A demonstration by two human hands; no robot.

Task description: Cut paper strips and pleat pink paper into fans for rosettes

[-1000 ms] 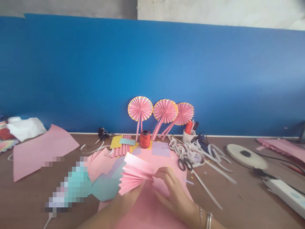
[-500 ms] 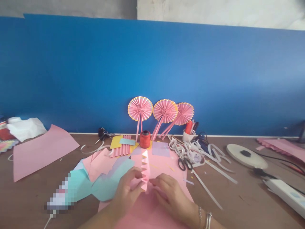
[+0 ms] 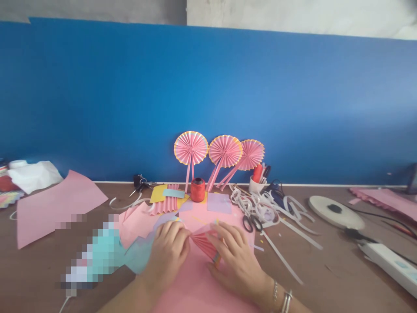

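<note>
Between my hands a pleated pink paper (image 3: 204,244) fans out, narrow at the left and wider towards the right. My left hand (image 3: 169,250) is closed, pinching its gathered narrow end. Curved around the wide end, my right hand (image 3: 236,256) grips the folds and hides part of them; a bit of yellow edging shows under its fingers. Both hands are over a large pink sheet (image 3: 195,289). Just beyond stands a red thread spool (image 3: 197,190). Three finished round paper fans (image 3: 191,148) with strip handles lean against the blue panel.
Black-handled scissors (image 3: 252,223) lie by tangled white strips (image 3: 267,208) on the right. A white cup (image 3: 257,186) holds pens. Further right are a round cream disc (image 3: 335,213) and a white power strip (image 3: 389,263). Pink paper pieces (image 3: 138,219) and teal paper (image 3: 138,256) lie left.
The pleated paper, upright as a narrow folded strip before, is now turned and fanned out to the right. My left hand has moved up to its gathered end; my right hand has shifted onto its wide end.
</note>
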